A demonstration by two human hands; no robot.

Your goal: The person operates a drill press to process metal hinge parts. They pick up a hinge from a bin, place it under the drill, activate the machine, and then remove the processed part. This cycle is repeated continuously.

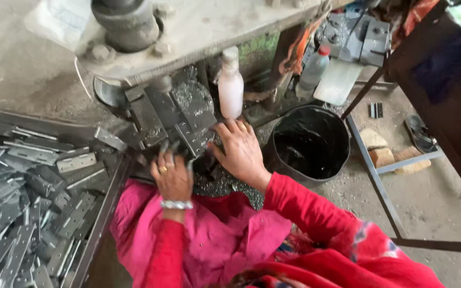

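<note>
The big grey press (134, 32) looms over everything, its die block (172, 114) right under the ram. A tray of flat metal hinge plates (33, 202) sits at the left, a black bucket (310, 141) at the right. The right hand (241, 152) rests spread on the hinge plate (190, 136) on the die; the left hand (173, 178) curls its fingers beside it, and I can't tell whether they hold anything. Fingers this close could get crushed if the ram drops.
</note>
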